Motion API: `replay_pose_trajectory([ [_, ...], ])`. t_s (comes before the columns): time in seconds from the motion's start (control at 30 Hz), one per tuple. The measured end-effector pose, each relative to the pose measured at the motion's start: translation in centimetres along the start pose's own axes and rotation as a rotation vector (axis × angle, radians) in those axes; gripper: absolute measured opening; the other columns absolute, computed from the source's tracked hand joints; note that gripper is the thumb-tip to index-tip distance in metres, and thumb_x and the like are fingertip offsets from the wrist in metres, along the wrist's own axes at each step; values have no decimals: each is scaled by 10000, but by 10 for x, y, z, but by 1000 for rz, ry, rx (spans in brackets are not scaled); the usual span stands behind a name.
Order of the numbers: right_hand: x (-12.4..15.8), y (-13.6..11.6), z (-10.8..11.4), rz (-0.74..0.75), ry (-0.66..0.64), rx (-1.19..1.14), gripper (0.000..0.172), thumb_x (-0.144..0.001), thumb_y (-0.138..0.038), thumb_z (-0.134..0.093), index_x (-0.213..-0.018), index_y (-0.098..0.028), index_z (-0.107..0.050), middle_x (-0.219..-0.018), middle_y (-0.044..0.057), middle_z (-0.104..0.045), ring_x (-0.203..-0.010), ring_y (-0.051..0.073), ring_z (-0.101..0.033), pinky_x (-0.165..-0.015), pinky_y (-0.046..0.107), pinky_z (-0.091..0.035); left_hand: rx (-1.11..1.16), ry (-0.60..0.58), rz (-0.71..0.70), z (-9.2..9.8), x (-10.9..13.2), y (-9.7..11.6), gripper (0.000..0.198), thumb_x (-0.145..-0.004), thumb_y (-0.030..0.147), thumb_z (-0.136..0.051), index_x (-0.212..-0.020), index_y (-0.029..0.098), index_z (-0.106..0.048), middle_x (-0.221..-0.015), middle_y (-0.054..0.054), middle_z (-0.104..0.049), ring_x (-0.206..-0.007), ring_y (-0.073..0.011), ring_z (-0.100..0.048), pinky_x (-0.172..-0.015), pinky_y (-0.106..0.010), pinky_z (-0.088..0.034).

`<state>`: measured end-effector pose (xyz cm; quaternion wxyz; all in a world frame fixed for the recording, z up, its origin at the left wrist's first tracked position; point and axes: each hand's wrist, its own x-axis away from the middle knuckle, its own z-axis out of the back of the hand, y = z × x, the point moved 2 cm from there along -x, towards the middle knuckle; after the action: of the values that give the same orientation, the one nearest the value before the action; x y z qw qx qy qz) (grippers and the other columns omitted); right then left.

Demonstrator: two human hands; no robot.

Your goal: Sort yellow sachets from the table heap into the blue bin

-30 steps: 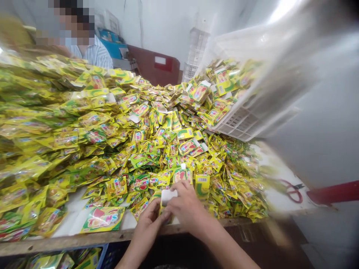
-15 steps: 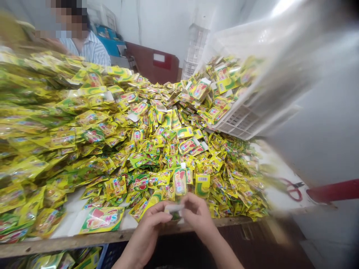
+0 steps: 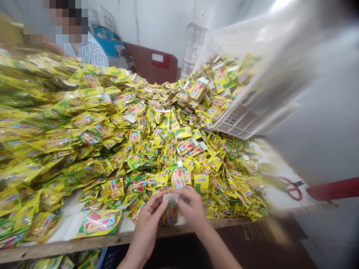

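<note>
White flap [image 3: 171, 198], broader to view than earlier, on a small box [image 3: 170, 216] in the pinch of both hands [image 3: 193, 209]

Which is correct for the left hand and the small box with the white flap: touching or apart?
Touching. The head view shows the left hand holding the small box, its fingers against the white flap.
</note>
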<state>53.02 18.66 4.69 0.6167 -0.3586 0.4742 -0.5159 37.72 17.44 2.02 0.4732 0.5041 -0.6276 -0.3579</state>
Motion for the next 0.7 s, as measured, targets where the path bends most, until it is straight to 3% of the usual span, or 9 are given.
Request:
replay_pose_trajectory([
  [0.07, 2, -1, 3, 9, -67, -57, 222, -827, -182, -594, -957, -242, -763, -875, 46, -641, -761, 165, -605, -654, 269, -492, -181, 71, -115, 4, 2, -2, 317, -789, 368, -685, -1069, 227, -733, -1160, -72, -715, -1139, -287, -607, -1066, -442, -401],
  [0.13, 3, 0, 4, -24, -92, -103, 162, -834, -267, -644, -926, -248, -776, -880, 61, -662, -781, 185, -624, -651, 284, -525, -316, 68, -209, 6, 2, -4, 271, -787, 385, -691, -1008, 245, -760, -1111, -65, -734, -1107, -288, -624, -1059, -437, -412],
  [0.3, 6, 7, 3, -136, -5, -124, 112, -743, -296, -752, -832, -231, -769, -762, 24, -611, -614, 156, -593, -489, 254, -518, -380, 12, -267, 4, -7, -5, 294, -827, 364, -658, -1103, 284, -722, -1123, -46, -725, -1063, -261, -649, -968, -392, -500],
  [0.37, 6, 9, 4, -140, 2, -136, 88, -744, -301, -754, -778, -221, -758, -736, 18, -596, -593, 151, -589, -465, 247, -506, -433, -25, -335, 2, -10, -1, 240, -833, 333, -658, -1052, 286, -744, -1065, -49, -740, -1015, -257, -664, -933, -384, -517],
  [0.47, 7, 8, 6, -22, 2, -119, 60, -763, -277, -748, -774, -218, -752, -758, 32, -631, -677, 174, -622, -576, 279, -538, -525, -149, -495, 4, -9, 6, 165, -850, 273, -641, -933, 287, -783, -967, -56, -755, -949, -250, -679, -888, -369, -532],
  [0.53, 13, 8, 7, 98, -5, -67, 48, -794, -249, -723, -826, -227, -752, -795, 43, -650, -742, 186, -633, -665, 304, -542, -569, -217, -543, 10, -5, 5, 212, -851, 243, -639, -1007, 309, -766, -1013, -57, -750, -973, -248, -678, -886, -361, -538],
  [0.7, 44, 4, 11, 316, -66, 167, 251, -904, -157, -544, -1073, -266, -694, -992, 82, -644, -911, 202, -615, -796, 337, -520, -612, -286, -581, 22, 6, -17, 298, -849, 187, -637, -1090, 335, -729, -1195, -63, -696, -1098, -244, -646, -949, -364, -522],
])
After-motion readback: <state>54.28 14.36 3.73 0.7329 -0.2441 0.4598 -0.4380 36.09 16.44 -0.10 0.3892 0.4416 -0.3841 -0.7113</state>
